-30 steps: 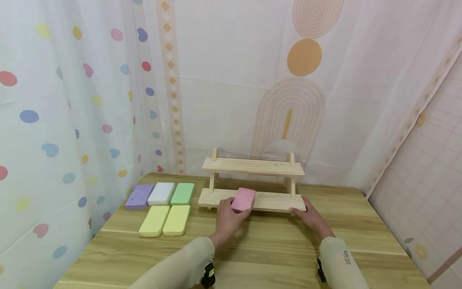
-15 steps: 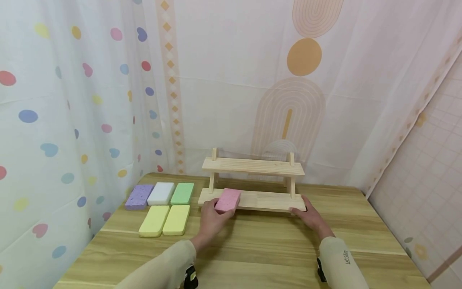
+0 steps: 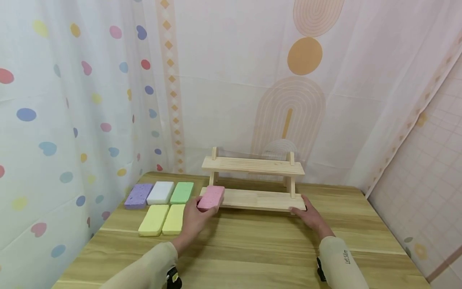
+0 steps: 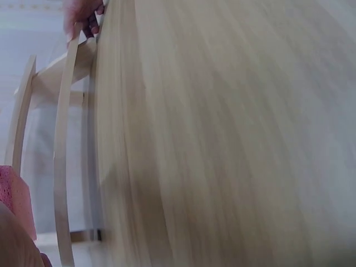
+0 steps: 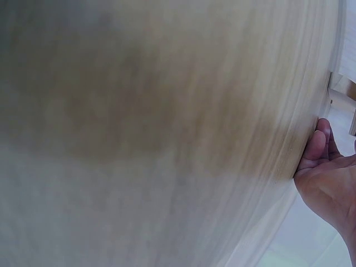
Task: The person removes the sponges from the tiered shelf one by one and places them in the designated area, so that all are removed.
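My left hand [image 3: 193, 220] grips a pink sponge [image 3: 211, 196] by its sides, over the left end of the lower board of a two-tier wooden shelf [image 3: 256, 199]. In the left wrist view, only part of that sponge [image 4: 20, 203] and of the hand [image 4: 15, 239] shows at the left edge. At the shelf's other end, my right hand [image 3: 312, 218] holds the right corner of the lower board, thumb on the front edge. The right wrist view catches this hand [image 5: 331, 183] low beside the tabletop, with several fingers curled.
Left of the shelf lie a purple sponge [image 3: 138, 196], a white sponge [image 3: 160, 192], a green sponge [image 3: 182, 192] and two yellow sponges [image 3: 153, 220], one partly behind my left hand. The upper board [image 3: 252, 164] sits further back. A curtain [image 3: 231, 100] hangs behind the wooden table [image 3: 252, 249].
My left hand has carried the pink sponge leftward along the lower board, from near its middle to its left end. The right hand has stayed at the right corner.
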`<state>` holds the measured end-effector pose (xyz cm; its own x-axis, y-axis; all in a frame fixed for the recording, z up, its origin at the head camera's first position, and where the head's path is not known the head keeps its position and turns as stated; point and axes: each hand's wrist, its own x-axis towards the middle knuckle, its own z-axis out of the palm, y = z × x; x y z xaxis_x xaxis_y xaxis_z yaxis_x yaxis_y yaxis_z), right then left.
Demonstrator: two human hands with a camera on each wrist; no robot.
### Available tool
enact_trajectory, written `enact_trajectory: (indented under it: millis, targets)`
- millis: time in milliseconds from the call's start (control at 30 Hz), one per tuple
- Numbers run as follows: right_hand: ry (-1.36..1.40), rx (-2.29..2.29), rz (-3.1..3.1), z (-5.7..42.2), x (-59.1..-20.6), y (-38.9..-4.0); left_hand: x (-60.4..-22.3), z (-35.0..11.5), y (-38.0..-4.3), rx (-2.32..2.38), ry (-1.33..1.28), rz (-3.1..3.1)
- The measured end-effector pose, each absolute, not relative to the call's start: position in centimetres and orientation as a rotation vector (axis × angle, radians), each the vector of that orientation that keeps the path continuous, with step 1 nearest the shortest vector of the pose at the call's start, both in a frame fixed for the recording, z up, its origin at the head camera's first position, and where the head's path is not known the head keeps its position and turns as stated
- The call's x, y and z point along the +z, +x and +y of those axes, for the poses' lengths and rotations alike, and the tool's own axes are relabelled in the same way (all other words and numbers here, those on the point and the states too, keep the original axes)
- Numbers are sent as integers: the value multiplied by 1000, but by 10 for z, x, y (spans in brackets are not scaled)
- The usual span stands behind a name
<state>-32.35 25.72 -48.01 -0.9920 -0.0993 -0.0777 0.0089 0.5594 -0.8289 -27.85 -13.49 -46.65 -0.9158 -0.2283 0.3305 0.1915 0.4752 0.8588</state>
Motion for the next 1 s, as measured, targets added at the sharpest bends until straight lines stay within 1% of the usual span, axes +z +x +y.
enact_trajectory:
  millis: [367,633,1000]
  targets:
    - [-72,-1411,2675,256,-479,-322,-455,-172,-270,-1388,62,-2348]
    - [-80,-1393,2692,257,-479,-322,-456,-200,-268,-1381,111,-2373]
    - [-93,-1407,2695,257,-482,-322,-453,-234,-256,-1343,154,-2418]
